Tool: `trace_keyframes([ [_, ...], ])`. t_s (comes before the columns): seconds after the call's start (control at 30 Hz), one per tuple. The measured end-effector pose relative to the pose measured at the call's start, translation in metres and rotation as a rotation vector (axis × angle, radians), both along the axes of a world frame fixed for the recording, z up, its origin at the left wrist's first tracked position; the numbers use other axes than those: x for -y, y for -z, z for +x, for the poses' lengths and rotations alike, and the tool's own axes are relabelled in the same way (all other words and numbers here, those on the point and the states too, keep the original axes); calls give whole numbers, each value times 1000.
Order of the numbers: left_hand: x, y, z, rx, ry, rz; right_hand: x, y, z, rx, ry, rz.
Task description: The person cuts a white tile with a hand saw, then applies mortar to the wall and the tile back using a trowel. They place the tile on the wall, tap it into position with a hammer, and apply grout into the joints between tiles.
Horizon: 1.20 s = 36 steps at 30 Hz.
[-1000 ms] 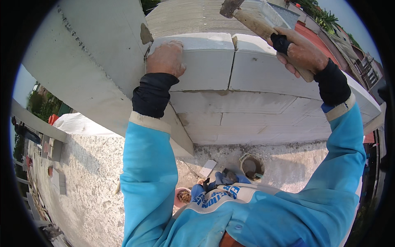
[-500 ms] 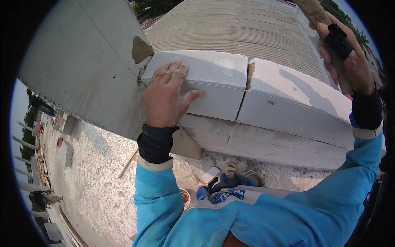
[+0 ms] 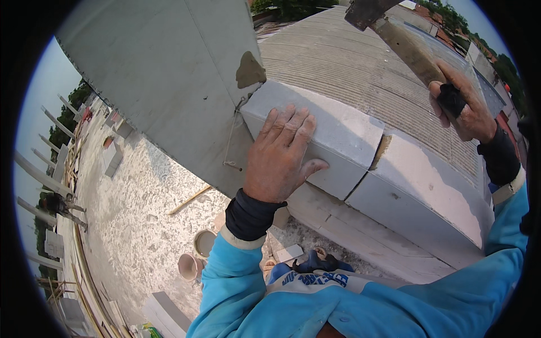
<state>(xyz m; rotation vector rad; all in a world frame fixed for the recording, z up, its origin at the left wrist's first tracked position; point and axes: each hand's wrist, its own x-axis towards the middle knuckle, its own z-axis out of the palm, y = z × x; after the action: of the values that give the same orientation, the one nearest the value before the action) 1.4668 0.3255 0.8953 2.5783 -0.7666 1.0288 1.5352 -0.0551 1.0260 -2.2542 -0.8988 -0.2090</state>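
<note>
Apparently to steady the white block (image 3: 344, 127), my left hand (image 3: 282, 160) spreads over it, my right hand (image 3: 465, 107) clasping a hammer (image 3: 408, 50).

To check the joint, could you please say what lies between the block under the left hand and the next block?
The head view shows a narrow joint with tan material near its top.

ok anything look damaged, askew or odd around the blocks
A brownish-grey patch stands out on the smoother grey column, beside the end of the block under the left hand. The joint with the neighbouring block looks uneven: brownish filling on top, a thin dark line in front.
</note>
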Motion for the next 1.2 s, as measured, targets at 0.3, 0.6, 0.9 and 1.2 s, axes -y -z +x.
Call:
trace_keyframes([
  [0.3, 0, 8, 6, -21, 45, -50, -59, -2, 29, 305, 8, -344],
  [0.6, 4, 26, -4, 221, -181, -203, -73, 9, 18, 104, -94, -590],
  [0.9, 6, 29, -1, 234, -169, -228, -62, 2, -8, -74, -111, -604],
  [1.2, 6, 25, 0, 245, -153, -212, -50, -2, -26, 39, 53, -708],
])
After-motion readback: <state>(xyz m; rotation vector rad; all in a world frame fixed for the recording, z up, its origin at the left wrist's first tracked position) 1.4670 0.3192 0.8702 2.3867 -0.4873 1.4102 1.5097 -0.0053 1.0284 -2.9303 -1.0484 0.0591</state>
